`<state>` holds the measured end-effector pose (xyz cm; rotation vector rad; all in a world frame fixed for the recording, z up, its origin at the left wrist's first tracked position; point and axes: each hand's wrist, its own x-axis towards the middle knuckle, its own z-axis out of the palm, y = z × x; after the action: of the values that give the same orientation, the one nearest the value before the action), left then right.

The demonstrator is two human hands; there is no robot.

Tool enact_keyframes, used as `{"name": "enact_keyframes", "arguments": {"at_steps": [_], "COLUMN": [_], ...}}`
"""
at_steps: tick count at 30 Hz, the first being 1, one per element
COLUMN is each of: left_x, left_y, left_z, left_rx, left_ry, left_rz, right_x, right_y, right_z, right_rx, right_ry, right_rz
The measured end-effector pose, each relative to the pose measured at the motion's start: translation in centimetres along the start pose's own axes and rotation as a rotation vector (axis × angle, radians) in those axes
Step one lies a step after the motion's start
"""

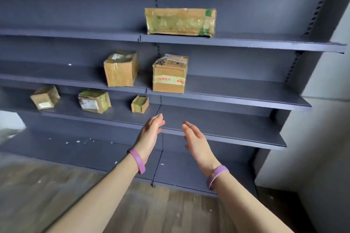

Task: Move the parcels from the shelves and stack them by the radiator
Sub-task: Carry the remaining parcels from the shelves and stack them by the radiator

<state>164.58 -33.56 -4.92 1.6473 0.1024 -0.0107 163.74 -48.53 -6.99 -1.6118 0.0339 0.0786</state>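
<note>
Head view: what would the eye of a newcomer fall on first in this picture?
First, the two open hands, left hand and right hand, palms facing each other, before the dark shelves. Then the brown parcels: a long parcel alone on the upper shelf, two boxes below it, three small ones lower left.

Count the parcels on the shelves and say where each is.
6. Long parcel on the upper shelf. Middle shelf: tilted parcel left, taped parcel right. Lower shelf: left parcel, labelled parcel in the middle, small parcel right. Others may be off-frame.
</note>
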Motion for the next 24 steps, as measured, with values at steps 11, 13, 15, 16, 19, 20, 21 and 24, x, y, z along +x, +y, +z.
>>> {"name": "enact_keyframes", "arguments": {"at_steps": [11,13,15,16,19,20,21,24], "left_x": [-2.4,-2.8,-2.9,-2.8,-1.6,-0.9,-0.1,3.0], "left_y": [-1.8,-2.3,-2.7,-2.8,-3.3,-3.4,-3.4,-3.5], "left_z": [-22.7,-25.4,-27.4,-28.1,-29.5,-29.8,-30.0,-30.8], "left_rx": [-0.087,-0.106,-0.128,-0.138,-0.143,-0.14,-0.137,-0.118], "left_ry": [0.416,0.477,0.527,0.547,0.582,0.585,0.587,0.587], "left_rz": [-0.05,-0.067,-0.081,-0.086,-0.09,-0.091,-0.092,-0.102], "right_x": [2.9,3.0,3.4,3.7,5.6,6.4,7.4,10.9], "right_y": [-2.2,-2.2,-2.1,-2.1,-2.1,-2.1,-2.2,-2.2], "right_z": [23.3,26.0,28.2,29.0,30.9,31.4,31.8,33.0], "right_rx": [-0.037,-0.05,-0.054,-0.056,-0.062,-0.058,-0.052,-0.036], "right_ry": [-0.411,-0.467,-0.51,-0.523,-0.543,-0.546,-0.548,-0.55], "right_rz": [-0.029,-0.03,-0.027,-0.024,-0.027,-0.026,-0.023,-0.023]}}
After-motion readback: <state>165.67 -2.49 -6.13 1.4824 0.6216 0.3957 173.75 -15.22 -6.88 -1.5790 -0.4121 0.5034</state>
